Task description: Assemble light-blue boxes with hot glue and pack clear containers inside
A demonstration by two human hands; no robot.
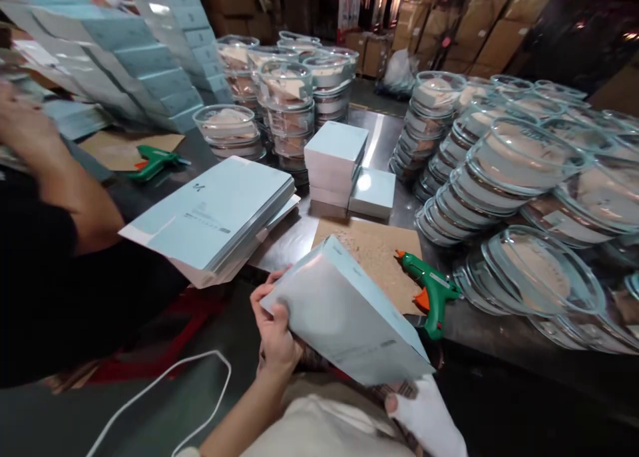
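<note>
A flat, unfolded pale-blue carton blank (pixel 344 317) is held low in the foreground, tilted, just in front of the person's body and at the near edge of a steel counter (pixel 384 144). The left hand (pixel 274 334) is clamped on the blank's left corner, thumb on top and fingers curled beneath. The right hand (pixel 424 414), in a white glove, holds the lower right end from below; how tightly it closes cannot be told.

Just beyond the blank, a brown cardboard sheet (pixel 369 251) lies on the counter with a green glue gun (pixel 432 291) resting at its right edge. To the left, a stack of the same flat blanks (pixel 214 217) overhangs the counter. Behind the cardboard stand finished pale-blue boxes (pixel 337 164), closed, piled a few high.

To the right and behind, round clear glass dishes (pixel 524 161) are nested in leaning stacks, with pale paper sheets between them. At far left, another person's arm (pixel 44 171) reaches across, near a second green glue gun (pixel 152 161) and tall leaning rows of blue cartons (pixel 150 64).
</note>
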